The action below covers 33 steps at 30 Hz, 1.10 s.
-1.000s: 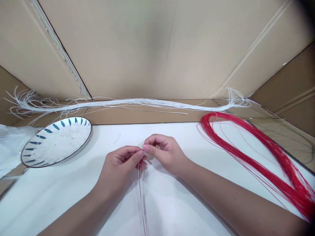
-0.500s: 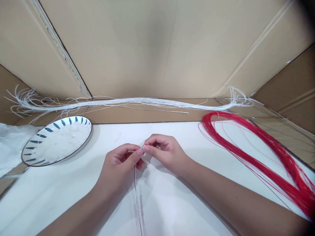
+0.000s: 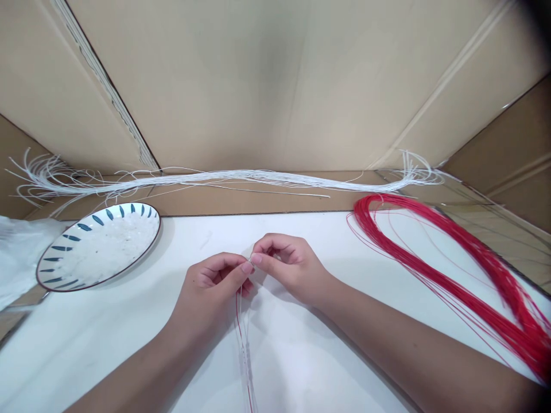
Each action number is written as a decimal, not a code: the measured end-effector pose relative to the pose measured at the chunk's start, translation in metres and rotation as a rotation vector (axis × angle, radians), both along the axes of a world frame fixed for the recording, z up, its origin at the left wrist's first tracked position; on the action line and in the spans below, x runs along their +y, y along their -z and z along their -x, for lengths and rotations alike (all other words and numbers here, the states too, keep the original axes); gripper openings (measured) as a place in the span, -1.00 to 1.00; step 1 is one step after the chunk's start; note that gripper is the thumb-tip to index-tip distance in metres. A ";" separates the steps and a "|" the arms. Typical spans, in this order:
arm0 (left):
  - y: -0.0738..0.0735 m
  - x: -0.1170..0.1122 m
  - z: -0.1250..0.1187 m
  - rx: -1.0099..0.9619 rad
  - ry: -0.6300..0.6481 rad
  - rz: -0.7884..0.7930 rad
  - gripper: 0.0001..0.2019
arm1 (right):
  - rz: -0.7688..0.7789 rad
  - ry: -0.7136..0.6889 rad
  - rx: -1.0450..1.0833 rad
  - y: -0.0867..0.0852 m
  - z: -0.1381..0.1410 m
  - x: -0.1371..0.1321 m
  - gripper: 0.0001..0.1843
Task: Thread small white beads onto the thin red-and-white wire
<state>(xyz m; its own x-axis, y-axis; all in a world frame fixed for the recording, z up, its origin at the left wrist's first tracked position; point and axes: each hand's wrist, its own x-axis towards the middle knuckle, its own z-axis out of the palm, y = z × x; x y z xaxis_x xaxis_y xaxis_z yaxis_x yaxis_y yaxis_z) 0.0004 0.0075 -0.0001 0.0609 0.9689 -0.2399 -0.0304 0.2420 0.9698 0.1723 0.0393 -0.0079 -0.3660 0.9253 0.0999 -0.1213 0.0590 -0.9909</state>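
Note:
Above the middle of the white table, my left hand (image 3: 221, 275) pinches a thin white cord between thumb and forefinger. My right hand (image 3: 286, 264) is closed too, its thumb and forefinger pinching the same cord right beside the left fingertips. From below the left hand a red cord (image 3: 239, 327) and a white cord (image 3: 241, 304) hang down together toward the near edge of the view. The exact spot where the fingertips meet is too small to make out, so whether a knot or loop lies there I cannot tell.
At left stands an oval plate (image 3: 55, 265) holding small clear bits, with a clear plastic bag (image 3: 21, 252) beyond it. A bundle of white cords (image 3: 258, 176) lies along the back on cardboard (image 3: 258, 203). Red cords (image 3: 430, 281) lie looped at right. Cardboard walls (image 3: 224, 80) enclose the table.
Both hands keep their pinch in nearly the same place. The hanging red and white cords have swung slightly to the right and look a little farther apart.

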 end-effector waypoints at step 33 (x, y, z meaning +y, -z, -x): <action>0.003 0.023 0.009 -0.539 -0.397 -0.052 -0.86 | 0.476 -0.555 -0.577 -0.030 0.018 -0.040 -0.86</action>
<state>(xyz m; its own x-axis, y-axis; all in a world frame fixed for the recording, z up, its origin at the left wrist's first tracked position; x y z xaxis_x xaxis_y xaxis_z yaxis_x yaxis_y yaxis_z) -0.0082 0.0309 -0.0028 -0.2042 0.9519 -0.2286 -0.5912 0.0662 0.8038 0.1544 -0.0008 0.0223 -0.6431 0.4992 -0.5807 0.5088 -0.2882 -0.8112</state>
